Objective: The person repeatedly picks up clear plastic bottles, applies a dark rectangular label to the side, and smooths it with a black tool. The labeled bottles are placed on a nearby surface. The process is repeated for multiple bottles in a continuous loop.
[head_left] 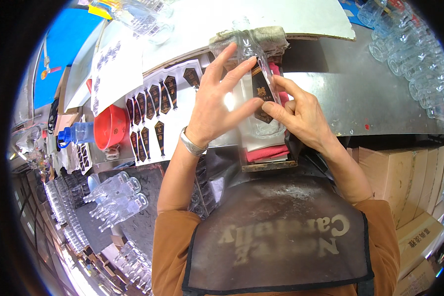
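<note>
A clear glass bottle (268, 129) lies in front of me, its neck pointing away and resting on a folded cloth (271, 40). A long dark label (261, 86) with gold-brown marks runs along its upper face. My left hand (213, 101), with a silver bracelet at the wrist, spreads its fingers over the bottle's left side. Its index fingertip is at the label's upper end and its thumb near the lower part. My right hand (303, 113) is curled at the bottle's right side, thumb on the label's lower part and index finger along the glass. Pink cloth (266, 153) shows underneath.
A white sheet of dark labels (148, 126) lies left, beside a red bowl (110, 127) and a blue-capped jug (76, 134). Many glass bottles (404, 59) lie stacked at far right. More bottles (117, 197) stand lower left. Cardboard boxes (397, 172) are at right.
</note>
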